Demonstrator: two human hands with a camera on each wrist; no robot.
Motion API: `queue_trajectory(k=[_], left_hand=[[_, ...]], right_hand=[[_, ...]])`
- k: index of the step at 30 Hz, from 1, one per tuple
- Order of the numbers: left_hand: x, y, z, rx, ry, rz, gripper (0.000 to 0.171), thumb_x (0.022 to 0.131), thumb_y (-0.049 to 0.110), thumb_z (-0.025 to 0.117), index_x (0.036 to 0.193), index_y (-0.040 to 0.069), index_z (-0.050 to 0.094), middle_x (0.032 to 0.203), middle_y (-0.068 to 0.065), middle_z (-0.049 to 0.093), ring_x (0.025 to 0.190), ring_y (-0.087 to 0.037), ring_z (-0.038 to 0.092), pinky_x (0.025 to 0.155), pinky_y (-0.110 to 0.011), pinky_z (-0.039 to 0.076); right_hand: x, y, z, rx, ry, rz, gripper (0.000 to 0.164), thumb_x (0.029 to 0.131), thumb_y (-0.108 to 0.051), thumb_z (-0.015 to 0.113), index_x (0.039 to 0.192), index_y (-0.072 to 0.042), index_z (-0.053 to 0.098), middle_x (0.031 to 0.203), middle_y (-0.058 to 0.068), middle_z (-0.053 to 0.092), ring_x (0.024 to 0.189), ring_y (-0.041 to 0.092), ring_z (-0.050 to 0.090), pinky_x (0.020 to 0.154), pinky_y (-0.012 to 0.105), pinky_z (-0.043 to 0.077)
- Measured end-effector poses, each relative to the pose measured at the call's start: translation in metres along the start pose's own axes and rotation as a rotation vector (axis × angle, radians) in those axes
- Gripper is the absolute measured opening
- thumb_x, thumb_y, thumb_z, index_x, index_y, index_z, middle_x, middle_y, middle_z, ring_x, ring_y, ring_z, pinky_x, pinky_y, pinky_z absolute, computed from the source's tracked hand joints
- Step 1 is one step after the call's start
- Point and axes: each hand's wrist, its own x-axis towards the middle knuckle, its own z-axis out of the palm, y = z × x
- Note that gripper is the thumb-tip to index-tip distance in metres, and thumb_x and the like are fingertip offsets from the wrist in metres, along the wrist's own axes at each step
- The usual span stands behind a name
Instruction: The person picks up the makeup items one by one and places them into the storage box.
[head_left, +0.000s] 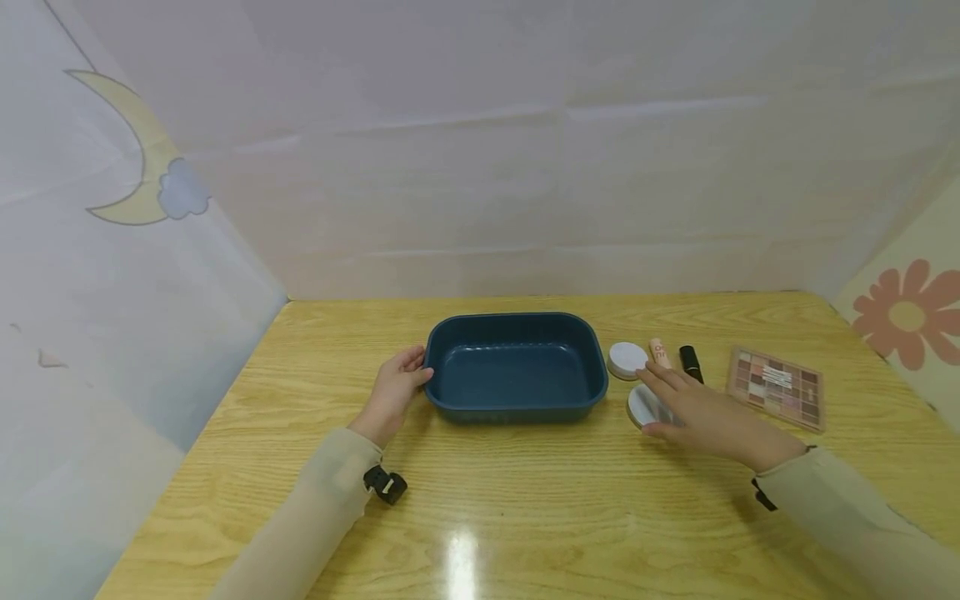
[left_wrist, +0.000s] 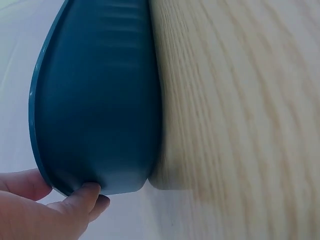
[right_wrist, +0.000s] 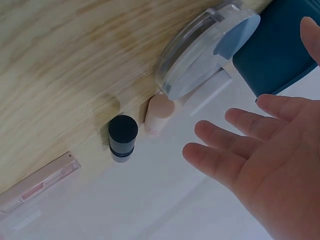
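Observation:
A dark blue rectangular basin (head_left: 517,412) stands on the wooden table. My left hand (head_left: 393,392) holds its left end, thumb at the rim and fingertips against the outer wall (left_wrist: 100,125). My right hand (head_left: 705,417) is spread out with its fingers apart, above a round compact (head_left: 645,406) with a clear edge that it partly covers. A second round white-topped compact (head_left: 627,358) lies behind it, beside the basin's right end. Just beyond the fingers lie a pale pink tube (head_left: 659,350) and a black capped lipstick-like tube (head_left: 690,360). Nothing is in the right hand.
An eyeshadow palette (head_left: 780,387) with a clear cover lies at the right, past the black tube. A pale cloth backdrop (head_left: 450,208) rises behind the table and along both sides. Bare wood (head_left: 510,500) lies in front of the basin.

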Motion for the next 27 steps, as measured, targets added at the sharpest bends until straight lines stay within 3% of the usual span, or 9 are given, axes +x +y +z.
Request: queue_trajectory(k=[13, 27], left_hand=[[-0.003, -0.002, -0.001, -0.02, 0.007, -0.031, 0.045, 0.098, -0.01, 0.044, 0.142, -0.015, 0.034, 0.146, -0.029, 0.036, 0.135, -0.038, 0.035, 0.109, -0.047, 0.03], [-0.001, 0.0, 0.0, -0.044, -0.004, -0.063, 0.045, 0.099, -0.007, 0.045, 0.143, -0.012, 0.036, 0.149, -0.025, 0.036, 0.136, -0.033, 0.036, 0.109, -0.042, 0.032]], right_hand=[[0.0, 0.001, 0.003, 0.025, -0.01, -0.004, 0.077, 0.091, -0.036, 0.068, 0.143, 0.01, 0.036, 0.147, 0.035, 0.029, 0.128, 0.056, 0.033, 0.092, 0.063, 0.04], [0.0, 0.011, 0.009, -0.024, 0.014, -0.037, 0.078, 0.085, -0.036, 0.074, 0.138, 0.012, 0.042, 0.14, 0.037, 0.039, 0.123, 0.053, 0.042, 0.091, 0.06, 0.042]])
